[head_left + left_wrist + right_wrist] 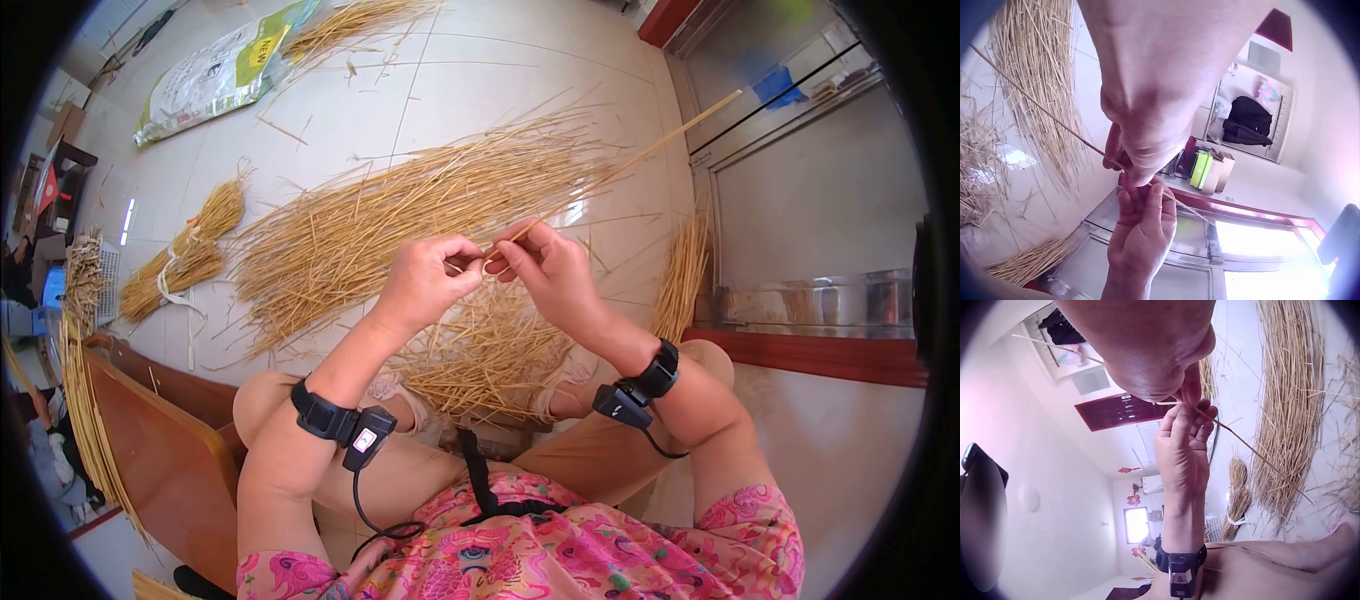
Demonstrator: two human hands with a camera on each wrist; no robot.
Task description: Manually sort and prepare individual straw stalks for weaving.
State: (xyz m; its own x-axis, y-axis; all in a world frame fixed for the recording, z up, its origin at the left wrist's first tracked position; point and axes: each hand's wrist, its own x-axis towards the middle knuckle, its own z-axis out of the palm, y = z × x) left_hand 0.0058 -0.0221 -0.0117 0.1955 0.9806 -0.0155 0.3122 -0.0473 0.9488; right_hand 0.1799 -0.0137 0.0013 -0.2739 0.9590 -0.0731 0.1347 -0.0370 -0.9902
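Observation:
In the head view, a long straw stalk (680,128) slants up and right from between my two hands. My left hand (428,282) pinches it between thumb and fingers. Close beside it, my right hand (553,278) also pinches the stalk, fingertips nearly meeting the left ones. The left wrist view shows the same stalk (1041,107) running out past both hands; the curled fingers partly hide its middle. Under the hands, a wide heap of loose straw (400,205) is spread on the floor, with shorter broken straw (490,345) between the feet.
A tied straw bundle (195,250) lies at left, near a wooden chair-like piece (165,450). A printed plastic bag (220,75) with straw is at the upper left. More straw (683,275) leans by the glass-panelled door (815,190) on the right.

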